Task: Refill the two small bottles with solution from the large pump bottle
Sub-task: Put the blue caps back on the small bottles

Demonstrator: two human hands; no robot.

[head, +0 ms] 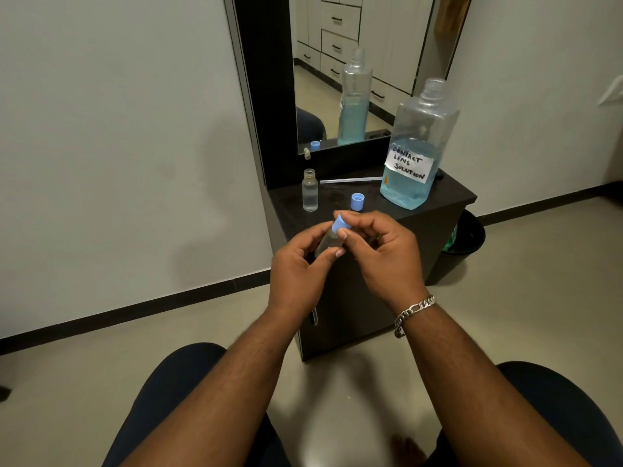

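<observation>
Left hand (300, 267) gripping small bottle (328, 242), right hand (381, 251) pinching its blue cap (339, 225), large bottle (414, 153) half-full of blue solution

Clear plastic, dark matt cabinet, glossy mirror

The large bottle (418, 143) and small bottle (309, 190) at 12 o'clock look clear smooth plastic; paper label (408, 165), blue plastic cap (357, 201), metal chain bracelet (414, 313) at 3 o'clock.

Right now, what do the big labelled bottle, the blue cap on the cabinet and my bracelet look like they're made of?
Big labelled bottle: clear, glossy, likely plastic; the blue liquid shows through. Blue cap: opaque matte plastic, by its moulded rim. Bracelet: silvery metal chain links that glint; which metal is unclear.
</observation>
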